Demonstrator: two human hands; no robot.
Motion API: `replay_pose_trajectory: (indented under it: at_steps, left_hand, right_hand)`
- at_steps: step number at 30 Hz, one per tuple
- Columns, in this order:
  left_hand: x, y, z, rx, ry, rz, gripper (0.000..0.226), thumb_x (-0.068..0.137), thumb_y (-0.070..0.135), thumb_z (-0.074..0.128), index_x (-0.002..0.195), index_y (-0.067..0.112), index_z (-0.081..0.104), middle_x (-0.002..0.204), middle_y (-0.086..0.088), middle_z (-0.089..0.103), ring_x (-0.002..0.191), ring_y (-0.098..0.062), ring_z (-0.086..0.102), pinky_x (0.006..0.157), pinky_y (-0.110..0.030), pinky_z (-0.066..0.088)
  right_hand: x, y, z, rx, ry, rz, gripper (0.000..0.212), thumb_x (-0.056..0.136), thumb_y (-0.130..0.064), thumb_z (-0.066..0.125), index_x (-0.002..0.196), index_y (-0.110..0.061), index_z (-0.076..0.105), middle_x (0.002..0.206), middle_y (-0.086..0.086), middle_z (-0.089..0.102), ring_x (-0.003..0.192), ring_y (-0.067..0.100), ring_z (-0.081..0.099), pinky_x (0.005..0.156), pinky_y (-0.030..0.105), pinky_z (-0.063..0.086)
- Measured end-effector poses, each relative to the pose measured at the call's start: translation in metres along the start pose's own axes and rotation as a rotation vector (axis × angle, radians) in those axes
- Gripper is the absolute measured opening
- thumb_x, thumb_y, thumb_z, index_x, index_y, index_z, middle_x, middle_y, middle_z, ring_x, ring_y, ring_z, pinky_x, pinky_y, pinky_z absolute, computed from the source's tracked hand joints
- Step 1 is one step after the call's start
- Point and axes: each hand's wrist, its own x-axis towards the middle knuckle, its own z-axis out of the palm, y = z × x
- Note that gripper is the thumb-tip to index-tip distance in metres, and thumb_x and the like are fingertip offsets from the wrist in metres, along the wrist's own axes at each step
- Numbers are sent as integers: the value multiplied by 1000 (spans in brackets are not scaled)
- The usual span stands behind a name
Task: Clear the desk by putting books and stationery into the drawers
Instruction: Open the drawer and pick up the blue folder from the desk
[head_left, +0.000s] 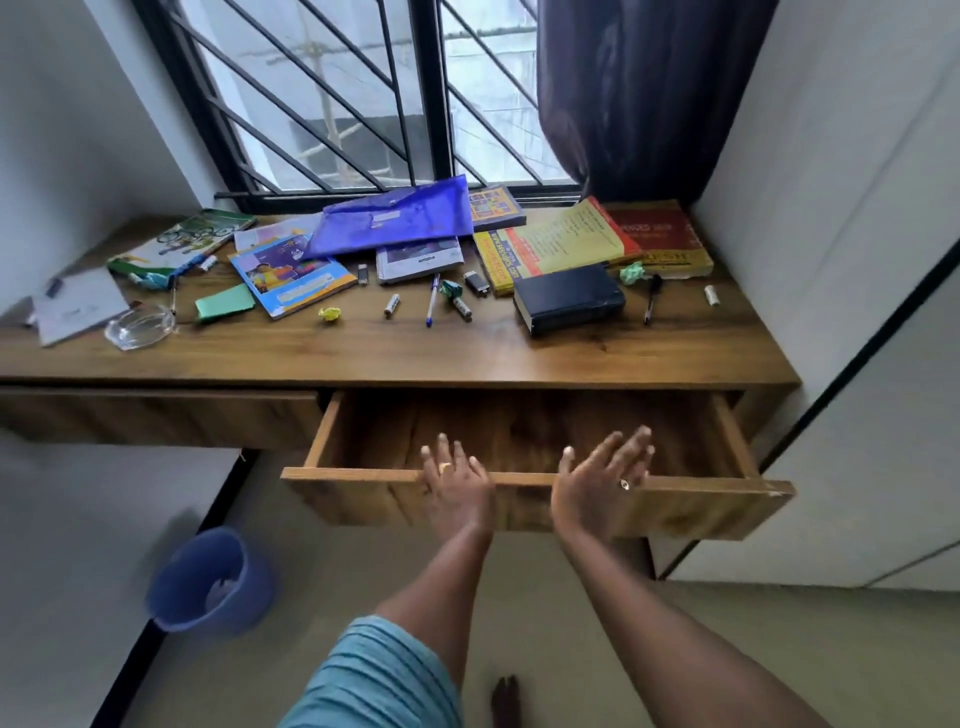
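**Inspector A:** Stage?

**Inspector B:** Loading not begun. Left drawer (156, 415) shut. Right drawer (535, 457) pulled out, nothing visible inside. Left hand (454, 480) at its front edge, right hand (602, 480) above it; each grip wide, holding nothing.

**A:** The goods?

**B:** Books (566, 241), folder (397, 218), pens (432, 301) all on the worktop (415, 353). Next, I judge: reach up, take the nearest book.

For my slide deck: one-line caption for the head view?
Both hands, left and right, hover over the open, empty drawer below a cluttered desk.
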Motion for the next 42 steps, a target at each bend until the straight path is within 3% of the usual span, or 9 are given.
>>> replay_pose_trajectory:
  at_steps: [2,4,8,11,14,22,26,34,42]
  left_hand:
    - [0,-2,-6,93,-168,23,46,99,30,27,123,12,62,139,-3,53,139,-20,33,118,-37,13]
    - [0,1,-21,183,-204,77,48,98,28,27,112,8,68,121,-7,65,123,-22,50,117,-36,17]
    - [-4,-3,-38,314,-290,208,41,97,21,31,107,12,69,108,-8,70,105,-26,62,100,-37,38]
    - [-22,-7,-46,380,-307,220,32,98,24,36,104,17,67,102,-5,68,95,-22,63,77,-32,45]
    - [-37,-14,-52,381,-353,177,34,97,28,36,102,17,68,104,-6,67,96,-22,63,74,-30,47]
    - [-95,-34,-74,554,-442,188,32,93,35,48,105,16,70,107,-3,69,102,-18,65,83,-31,52]
    - [-113,-39,-87,625,-566,250,37,93,38,48,119,16,62,124,-3,63,116,-18,59,93,-29,48]
    - [-139,-54,-105,659,-1003,183,44,91,31,52,131,12,52,134,-8,53,125,-23,50,106,-33,39]
    - [-143,-52,-124,707,-1110,248,42,91,29,52,129,11,52,131,-11,55,121,-27,52,104,-39,39]
  right_hand:
    - [-12,10,13,-193,-203,-303,43,96,-33,45,123,-2,60,136,18,53,132,33,43,114,47,21]
    - [-15,15,11,-277,-308,-424,44,98,-38,37,101,-8,69,108,13,69,110,30,59,109,44,31]
    - [-12,2,-13,-425,-383,-486,52,100,-43,29,101,-12,71,100,8,72,94,24,65,83,32,45]
    - [-21,0,-23,-443,-449,-464,49,98,-42,32,104,-11,71,103,9,71,97,25,66,79,30,48]
    - [-37,6,-27,-463,-494,-481,42,98,-37,34,110,-15,67,106,5,69,95,19,66,71,27,46]
    - [-79,13,-59,-642,-742,-672,32,91,-33,47,116,-20,64,120,2,65,113,20,60,92,33,47]
    - [-99,19,-70,-714,-853,-711,34,90,-32,50,121,-22,60,126,2,61,120,22,56,97,35,44]
    - [-140,32,-75,-812,-1110,-598,37,88,-31,51,124,-21,55,125,3,59,114,23,58,96,38,48]
    - [-145,16,-74,-999,-1186,-545,50,86,-25,51,135,-14,46,138,6,48,124,25,50,99,38,45]
